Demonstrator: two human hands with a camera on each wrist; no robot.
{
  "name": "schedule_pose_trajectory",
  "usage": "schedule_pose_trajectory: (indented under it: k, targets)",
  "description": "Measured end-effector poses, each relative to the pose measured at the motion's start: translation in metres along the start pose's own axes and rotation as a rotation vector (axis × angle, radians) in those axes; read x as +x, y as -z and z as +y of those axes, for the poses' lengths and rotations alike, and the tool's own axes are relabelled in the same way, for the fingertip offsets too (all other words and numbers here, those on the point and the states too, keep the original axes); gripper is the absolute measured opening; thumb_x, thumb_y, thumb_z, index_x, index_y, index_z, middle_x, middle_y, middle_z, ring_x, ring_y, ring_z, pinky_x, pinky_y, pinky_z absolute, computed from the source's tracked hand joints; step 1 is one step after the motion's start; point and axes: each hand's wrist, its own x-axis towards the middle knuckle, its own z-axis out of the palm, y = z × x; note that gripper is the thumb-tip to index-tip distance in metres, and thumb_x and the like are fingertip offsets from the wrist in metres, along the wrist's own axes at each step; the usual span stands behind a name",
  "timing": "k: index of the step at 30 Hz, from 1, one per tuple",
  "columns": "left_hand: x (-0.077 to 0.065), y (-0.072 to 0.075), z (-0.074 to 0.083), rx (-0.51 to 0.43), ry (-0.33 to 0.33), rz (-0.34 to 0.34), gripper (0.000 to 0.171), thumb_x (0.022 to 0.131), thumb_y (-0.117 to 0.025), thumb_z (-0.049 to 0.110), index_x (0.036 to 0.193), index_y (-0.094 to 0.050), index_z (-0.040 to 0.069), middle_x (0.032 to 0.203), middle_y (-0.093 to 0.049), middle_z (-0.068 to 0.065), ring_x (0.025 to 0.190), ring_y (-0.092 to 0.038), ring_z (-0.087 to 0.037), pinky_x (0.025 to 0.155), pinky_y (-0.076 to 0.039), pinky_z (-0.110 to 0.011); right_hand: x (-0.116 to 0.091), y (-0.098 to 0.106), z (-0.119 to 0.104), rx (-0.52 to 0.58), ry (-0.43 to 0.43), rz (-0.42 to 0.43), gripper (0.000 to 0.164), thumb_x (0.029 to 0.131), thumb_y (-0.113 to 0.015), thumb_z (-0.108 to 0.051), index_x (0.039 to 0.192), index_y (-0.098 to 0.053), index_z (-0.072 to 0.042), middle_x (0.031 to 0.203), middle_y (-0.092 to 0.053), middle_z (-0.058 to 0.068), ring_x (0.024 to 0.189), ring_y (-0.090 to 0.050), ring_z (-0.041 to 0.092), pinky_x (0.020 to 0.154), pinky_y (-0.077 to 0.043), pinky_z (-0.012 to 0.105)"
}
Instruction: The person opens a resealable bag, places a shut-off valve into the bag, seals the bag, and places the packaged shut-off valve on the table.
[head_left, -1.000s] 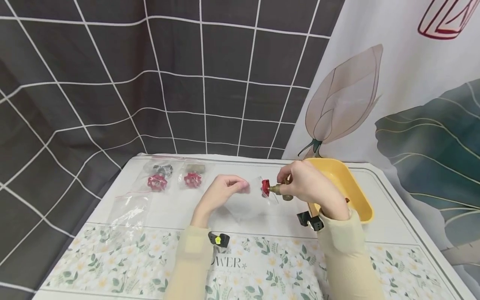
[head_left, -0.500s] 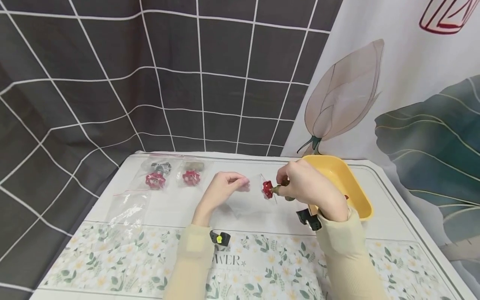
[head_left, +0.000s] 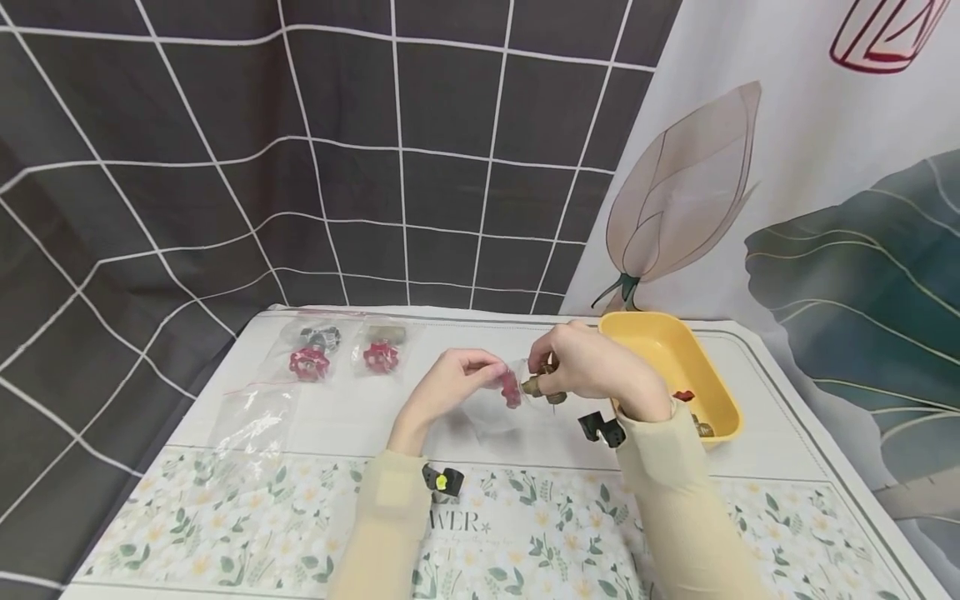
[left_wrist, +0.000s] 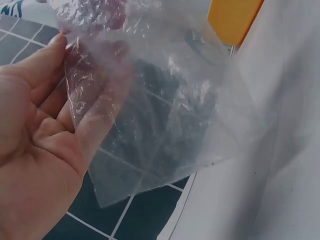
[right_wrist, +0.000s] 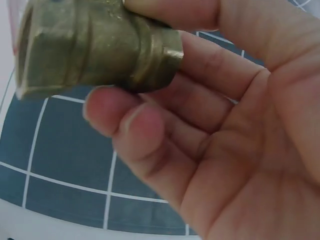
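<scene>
In the head view my left hand (head_left: 453,383) holds a clear plastic bag (left_wrist: 150,110) at its edge, thumb and fingers pinching near a red valve handwheel (head_left: 511,390). The handwheel shows through the plastic, at the top of the left wrist view. My right hand (head_left: 596,367) grips a brass valve body (right_wrist: 100,47) between thumb and fingers, its hexagonal end facing away from the palm. The valve's narrow neck points left toward the handwheel. Part of the brass body is hidden behind the right fingers in the head view.
A yellow tray (head_left: 720,379) stands at the right, with a red piece (head_left: 683,396) and a brass piece (head_left: 702,427) inside. Two bagged valves with red handwheels (head_left: 309,363) (head_left: 381,357) lie at the back left. A flat zip bag (head_left: 251,425) lies in front of them.
The red handwheel has come left to my left fingertips, now seen through plastic. My right hand has moved left with the brass valve, uncovering more of the tray.
</scene>
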Motion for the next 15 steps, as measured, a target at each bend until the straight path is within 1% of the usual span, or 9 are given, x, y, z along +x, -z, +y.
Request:
schedule_pose_trajectory:
  k: [4, 7, 9, 11, 15]
  targets:
    - [-0.001, -0.001, 0.0, -0.094, 0.007, -0.115, 0.027, 0.098, -0.06, 0.009, 0.122, -0.064, -0.002, 0.1, -0.072, -0.012, 0.097, -0.069, -0.024, 0.096, -0.049, -0.037, 0.002, -0.004, 0.005, 0.048, 0.052, 0.006, 0.009, 0.077, -0.075, -0.008, 0.081, -0.071, -0.016, 0.065, -0.061, -0.013, 0.056, -0.055, 0.005, 0.058, -0.049, 0.027]
    - [-0.002, -0.001, 0.002, -0.099, 0.031, -0.166, 0.031, 0.095, -0.064, 0.008, 0.125, -0.062, -0.001, 0.1, -0.072, -0.013, 0.095, -0.069, -0.024, 0.099, -0.047, -0.037, 0.004, -0.007, 0.008, 0.085, 0.064, 0.014, 0.013, 0.078, -0.074, -0.005, 0.088, -0.071, -0.012, 0.071, -0.063, -0.01, 0.058, -0.057, 0.005, 0.06, -0.051, 0.027]
    - [-0.001, -0.002, 0.003, -0.094, 0.042, -0.18, 0.029, 0.094, -0.066, 0.009, 0.122, -0.063, 0.0, 0.097, -0.072, -0.013, 0.092, -0.069, -0.024, 0.099, -0.046, -0.036, 0.004, -0.008, 0.008, 0.108, 0.059, 0.015, 0.015, 0.078, -0.073, -0.003, 0.092, -0.071, -0.01, 0.074, -0.064, -0.009, 0.06, -0.059, 0.004, 0.061, -0.052, 0.027]
    - [0.0, -0.004, 0.004, -0.078, 0.035, -0.175, 0.026, 0.094, -0.067, 0.013, 0.117, -0.066, 0.001, 0.093, -0.073, -0.012, 0.087, -0.07, -0.024, 0.096, -0.048, -0.036, 0.005, -0.01, 0.009, 0.121, 0.061, 0.015, 0.015, 0.08, -0.072, -0.002, 0.092, -0.071, -0.01, 0.075, -0.065, -0.009, 0.061, -0.06, 0.005, 0.061, -0.052, 0.026]
    - [0.001, -0.008, 0.005, -0.05, 0.01, -0.149, 0.023, 0.094, -0.067, 0.016, 0.113, -0.068, 0.002, 0.094, -0.073, -0.008, 0.078, -0.069, -0.024, 0.085, -0.053, -0.037, 0.008, -0.015, 0.008, 0.138, 0.078, 0.022, 0.012, 0.082, -0.074, -0.005, 0.092, -0.071, -0.012, 0.078, -0.065, -0.009, 0.066, -0.06, 0.005, 0.064, -0.052, 0.027]
